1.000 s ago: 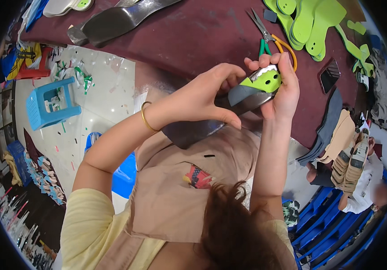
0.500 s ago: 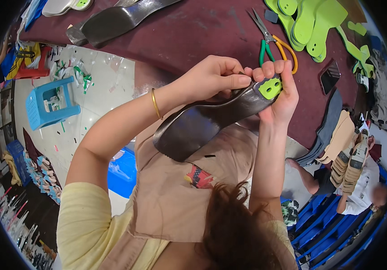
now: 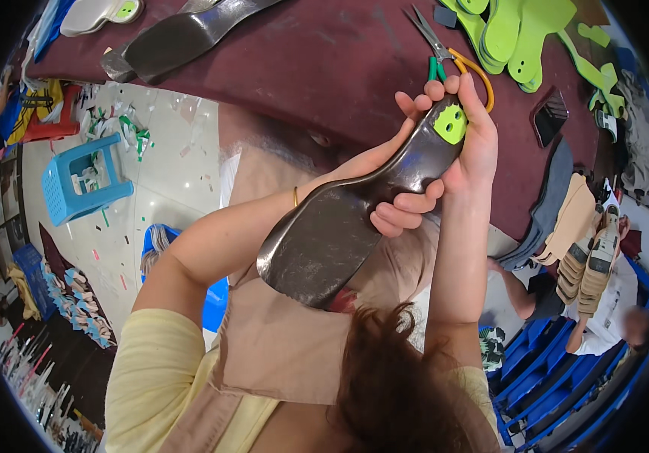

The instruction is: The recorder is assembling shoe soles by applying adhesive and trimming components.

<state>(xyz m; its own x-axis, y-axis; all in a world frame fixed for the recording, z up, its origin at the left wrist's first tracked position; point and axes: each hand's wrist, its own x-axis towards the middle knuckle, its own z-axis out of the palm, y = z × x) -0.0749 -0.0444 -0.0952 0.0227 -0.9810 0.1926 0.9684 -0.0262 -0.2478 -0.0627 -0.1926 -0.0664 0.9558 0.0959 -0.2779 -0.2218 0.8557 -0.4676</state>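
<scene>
1. Your left hand (image 3: pixel 396 204) grasps the dark insole (image 3: pixel 354 219) from beneath, fingers curled over its narrow middle.
2. Your right hand (image 3: pixel 475 143) clasps the insole's heel end, thumb beside the green heel patch (image 3: pixel 451 123).
3. The insole is raised off the maroon table (image 3: pixel 302 68), tilted, its broad end nearest you.
4. Scissors (image 3: pixel 445 57) lie on the table, just beyond the insole's heel end.

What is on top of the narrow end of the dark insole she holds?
A lime-green heel pad sits on the dark insole. The right hand wraps that end, hiding its edge.
</scene>
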